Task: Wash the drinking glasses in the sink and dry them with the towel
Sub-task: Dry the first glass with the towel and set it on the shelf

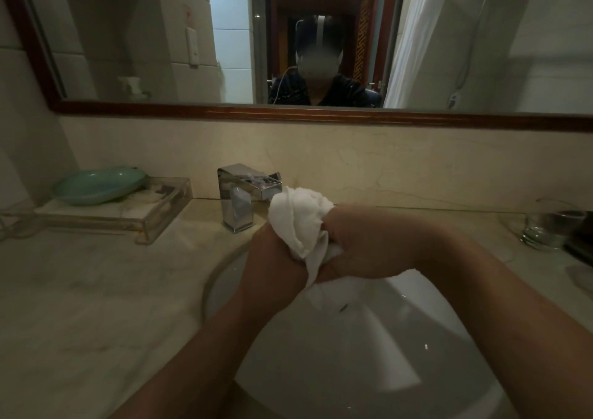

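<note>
Over the white sink (324, 364) both my hands are bunched round a white towel (296, 216). My left hand (272, 255) grips its lower left side. Pressed against it from the right, my right hand (362, 242) grips the towel's other side. A tail of the towel hangs down between the wrists. Whether a glass is wrapped inside the cloth is hidden. One clear drinking glass (547, 226) stands upright on the counter at the far right, apart from both hands.
A chrome faucet (244, 194) stands just behind the towel. At the left, a teal soap dish (96, 184) sits on a clear tray (150, 219). A dark object (580, 245) lies beside the glass. A framed mirror (288, 112) runs along the wall.
</note>
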Demonstrator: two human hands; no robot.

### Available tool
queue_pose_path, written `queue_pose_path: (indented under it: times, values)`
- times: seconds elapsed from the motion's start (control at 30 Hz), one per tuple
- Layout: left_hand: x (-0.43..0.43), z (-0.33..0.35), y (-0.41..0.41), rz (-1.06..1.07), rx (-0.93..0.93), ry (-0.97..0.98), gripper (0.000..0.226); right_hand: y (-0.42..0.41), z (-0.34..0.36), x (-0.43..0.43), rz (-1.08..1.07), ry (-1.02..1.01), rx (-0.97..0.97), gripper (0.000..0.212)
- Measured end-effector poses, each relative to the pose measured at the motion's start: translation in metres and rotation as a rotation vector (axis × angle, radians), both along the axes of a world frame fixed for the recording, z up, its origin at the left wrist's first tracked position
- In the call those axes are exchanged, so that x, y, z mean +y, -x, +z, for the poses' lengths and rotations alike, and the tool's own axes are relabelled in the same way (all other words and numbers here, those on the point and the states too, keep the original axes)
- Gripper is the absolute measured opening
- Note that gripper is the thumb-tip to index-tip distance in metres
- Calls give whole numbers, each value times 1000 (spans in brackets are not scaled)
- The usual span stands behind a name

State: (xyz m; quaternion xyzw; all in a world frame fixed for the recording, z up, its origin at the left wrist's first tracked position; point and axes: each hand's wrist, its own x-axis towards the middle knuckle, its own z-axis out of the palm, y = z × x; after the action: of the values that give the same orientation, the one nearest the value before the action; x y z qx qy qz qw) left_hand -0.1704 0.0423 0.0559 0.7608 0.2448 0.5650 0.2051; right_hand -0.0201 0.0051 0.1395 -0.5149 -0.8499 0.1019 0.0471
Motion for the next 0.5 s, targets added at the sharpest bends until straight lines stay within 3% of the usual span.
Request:
queue_pose_path:
  times: [0.2,0.27,0.37,0.43,0.5]
  values:
    - [14,-3,3,-76,-55,229,64,-17,2,6,8,-73,160,26]
    - [19,-6,7,-260,7,421,64,-32,8,4,0,-51,192,22]
    - [15,-5,12,-464,181,621,47,-41,15,-2,33,9,185,16]
    - [14,-6,10,-466,146,636,46,-39,12,-2,7,7,147,23]
    - [19,-11,7,-327,126,582,47,-33,4,0,-8,-7,116,24]
